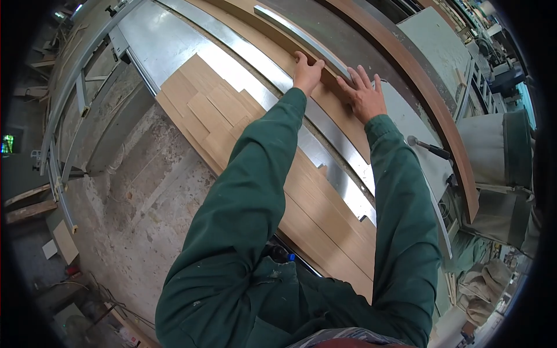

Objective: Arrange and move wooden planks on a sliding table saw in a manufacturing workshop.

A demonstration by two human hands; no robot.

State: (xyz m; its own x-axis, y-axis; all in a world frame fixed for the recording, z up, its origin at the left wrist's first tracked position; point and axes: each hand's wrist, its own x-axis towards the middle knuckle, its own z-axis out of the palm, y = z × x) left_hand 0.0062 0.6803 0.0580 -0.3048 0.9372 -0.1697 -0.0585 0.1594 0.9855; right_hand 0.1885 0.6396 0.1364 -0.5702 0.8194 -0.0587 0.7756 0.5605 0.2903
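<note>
Tan wood board, head view: lies flat on the saw-type metal table, upper ctr of frame. Long axis runs diag., upper L to lower R, approx. parallel to the bright metal bar on its far side; upper end reaches the top of frame, lower end sits by the R sleeve. Upright brownish strip runs along the board's far edge, same direction.

L hand: fingers bent, partly closed, at the strip; can't tell if it's pinching or just touching. R hand: open, fingers spread, palm down, fingertips near the bar's lower end; no grasp seen.

Surface: shiny metal w/ a long slot; light wood planks along the near side, several shorter pcs overlapping toward upper L. Reddish-brown rail beyond, black-grip lever near R forearm. Room: workshop, worn grey concrete floor, clutter both sides.
</note>
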